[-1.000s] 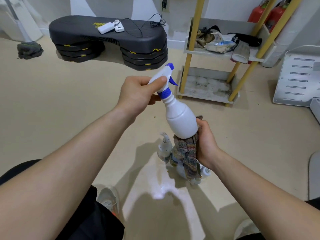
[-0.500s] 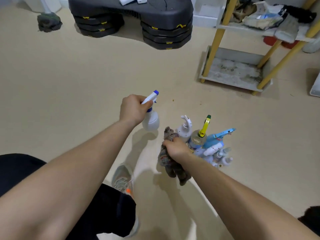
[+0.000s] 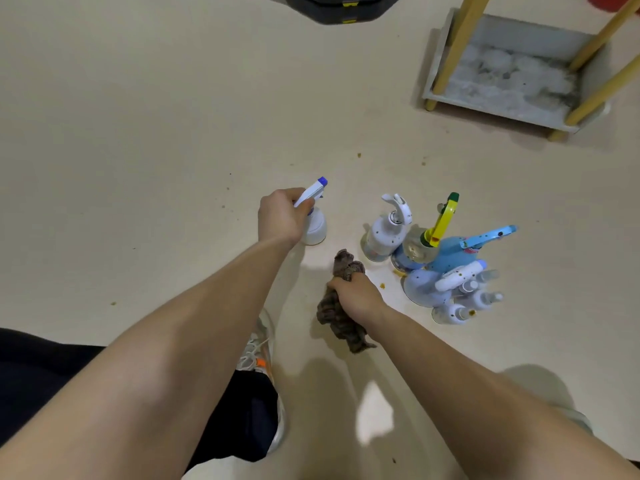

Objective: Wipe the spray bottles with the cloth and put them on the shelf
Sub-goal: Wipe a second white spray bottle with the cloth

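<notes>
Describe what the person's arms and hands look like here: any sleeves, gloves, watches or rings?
The left arm and right arm are bare to the frame edge, no sleeves showing. The left hand and right hand wear no gloves; no watch, bracelet or ring is visible.

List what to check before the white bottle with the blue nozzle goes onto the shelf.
1. Grip: the left hand grips the white bottle by its spray head: ok.
2. Cloth ready: the right hand holds the cloth bunched: ok.
3. White bottle wiped clean: cannot tell; no specks on the side shown, the rest is hidden.
4. Space on the shelf's bottom tier: ok; only stains show on the visible part.
5. The other bottles on the floor wiped: not ok; brown specks dot them.
</notes>
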### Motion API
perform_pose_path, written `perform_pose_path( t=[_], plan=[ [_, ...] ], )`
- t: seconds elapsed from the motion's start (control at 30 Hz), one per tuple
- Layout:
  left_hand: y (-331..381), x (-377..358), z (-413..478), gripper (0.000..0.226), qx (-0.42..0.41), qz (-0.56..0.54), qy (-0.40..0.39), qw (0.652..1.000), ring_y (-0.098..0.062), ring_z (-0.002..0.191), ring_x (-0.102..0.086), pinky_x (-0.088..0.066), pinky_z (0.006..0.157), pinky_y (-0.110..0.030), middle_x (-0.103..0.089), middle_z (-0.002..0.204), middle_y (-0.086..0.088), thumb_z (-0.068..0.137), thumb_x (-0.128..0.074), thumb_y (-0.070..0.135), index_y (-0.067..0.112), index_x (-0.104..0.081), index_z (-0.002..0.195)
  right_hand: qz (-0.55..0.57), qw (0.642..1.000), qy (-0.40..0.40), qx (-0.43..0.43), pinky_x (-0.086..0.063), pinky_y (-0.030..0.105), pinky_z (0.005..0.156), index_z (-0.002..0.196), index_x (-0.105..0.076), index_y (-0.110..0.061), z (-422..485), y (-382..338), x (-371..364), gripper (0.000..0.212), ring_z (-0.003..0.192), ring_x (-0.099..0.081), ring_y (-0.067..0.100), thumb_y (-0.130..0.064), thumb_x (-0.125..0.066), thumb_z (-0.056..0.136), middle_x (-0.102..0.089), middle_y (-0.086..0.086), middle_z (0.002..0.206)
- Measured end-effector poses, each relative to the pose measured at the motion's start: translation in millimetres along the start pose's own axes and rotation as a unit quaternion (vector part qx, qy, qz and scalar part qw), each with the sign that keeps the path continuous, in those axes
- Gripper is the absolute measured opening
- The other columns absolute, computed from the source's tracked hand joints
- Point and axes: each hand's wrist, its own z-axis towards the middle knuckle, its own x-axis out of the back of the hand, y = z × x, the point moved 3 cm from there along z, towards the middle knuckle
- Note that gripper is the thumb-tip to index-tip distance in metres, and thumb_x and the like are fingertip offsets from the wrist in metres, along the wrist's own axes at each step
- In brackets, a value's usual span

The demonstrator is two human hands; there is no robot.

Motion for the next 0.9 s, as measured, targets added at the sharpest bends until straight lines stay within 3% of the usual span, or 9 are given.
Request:
perform_pose_path(
  t=[0.07,0.17,0.3,0.33,0.4,0.47,0.57,0.7,0.9],
  plan=[
    [0.4,-2.7,-0.2,0.022,-0.015,0.014,-0.013,1.0,-0.017,0.058,-0.044,-0.034,0.056,-0.028,-0.07,0.083,-0.008,0.084,-0.054,0.025,0.02,-0.075,0.086,0.001,1.0,0.002,-0.003,-0.058,0.033,0.07,0.095,-0.064,-0.003,0.8,2.2,4.0,0.029,0.075,-0.071,0.025,-0.026,-0.048,0.096,-0.074,0.009,0.084],
    [4.8,-5.9,0.7,0.018,-0.017,0.044,-0.029,0.998,-0.022,0.071,-0.057,-0.037,0.056,-0.027,-0.069,0.084,-0.002,0.088,-0.054,0.023,0.027,-0.072,0.09,0.002,1.0,0.011,-0.003,-0.051,0.026,0.06,0.1,-0.063,-0.003,-5.0,2.5,12.3,0.028,0.07,-0.066,0.019,-0.026,-0.048,0.098,-0.07,0.007,0.085],
    [23.8,-8.3,-17.8,0.046,-0.056,0.155,0.03,0.986,-0.027,0.123,-0.053,-0.043,0.085,-0.032,-0.059,0.135,-0.003,0.093,-0.058,0.022,0.017,-0.053,0.139,0.0,1.0,0.02,0.013,-0.052,0.029,0.064,0.093,-0.058,-0.009,-23.6,0.1,27.7,0.021,0.07,-0.065,0.021,-0.025,-0.046,0.099,-0.068,0.006,0.079],
    [33.6,-8.8,-27.3,0.048,-0.091,0.167,0.058,0.98,-0.025,0.127,-0.049,-0.043,0.089,-0.033,-0.055,0.14,-0.001,0.093,-0.058,0.02,0.017,-0.052,0.14,0.001,0.999,0.026,0.018,-0.05,0.029,0.062,0.09,-0.056,-0.011,-30.0,-0.7,32.4,0.019,0.067,-0.063,0.019,-0.025,-0.046,0.099,-0.066,0.004,0.075],
    [52.8,-17.8,-43.5,0.036,-0.148,0.159,0.067,0.974,-0.022,0.117,-0.054,-0.045,0.086,-0.032,-0.06,0.127,0.002,0.09,-0.058,0.018,0.02,-0.06,0.126,-0.002,0.999,0.037,0.026,-0.051,0.03,0.061,0.088,-0.053,-0.011,-40.7,-1.0,41.6,0.019,0.065,-0.06,0.018,-0.026,-0.046,0.097,-0.063,0.004,0.073],
    [62.6,-35.5,-50.3,0.025,-0.121,0.133,-0.009,0.984,-0.018,0.105,-0.061,-0.048,0.088,-0.032,-0.066,0.113,0.006,0.09,-0.061,0.021,0.021,-0.064,0.114,0.005,0.998,0.047,0.03,-0.056,0.038,0.073,0.089,-0.054,-0.011,-50.1,2.4,51.4,0.021,0.075,-0.064,0.025,-0.03,-0.047,0.093,-0.063,0.011,0.083],
    [58.9,-64.7,-54.7,0.042,-0.054,0.1,-0.114,0.987,-0.019,0.114,-0.062,-0.048,0.093,-0.031,-0.065,0.127,0.001,0.089,-0.068,0.028,0.017,-0.061,0.13,0.02,0.997,0.064,0.023,-0.055,0.039,0.078,0.095,-0.057,-0.007,-61.5,15.0,66.4,0.026,0.08,-0.062,0.027,-0.031,-0.049,0.091,-0.061,0.012,0.088],
    [52.6,-87.3,-52.7,0.062,-0.06,0.061,-0.115,0.99,-0.026,0.128,-0.053,-0.046,0.103,-0.042,-0.057,0.14,-0.004,0.085,-0.074,0.036,0.023,-0.053,0.142,0.048,0.994,0.097,0.021,-0.053,0.034,0.073,0.103,-0.061,-0.007,-69.2,33.7,83.5,0.026,0.084,-0.065,0.025,-0.03,-0.052,0.094,-0.067,0.01,0.093],
    [58.4,-104.8,-41.5,0.047,-0.103,0.03,-0.124,0.986,-0.026,0.124,-0.055,-0.044,0.095,-0.036,-0.062,0.134,-0.003,0.086,-0.073,0.034,0.028,-0.064,0.131,0.126,0.988,0.082,0.025,-0.056,0.042,0.09,0.103,-0.067,-0.008,-73.4,42.9,97.1,0.025,0.098,-0.071,0.032,-0.027,-0.053,0.095,-0.073,0.015,0.102]
  ],
)
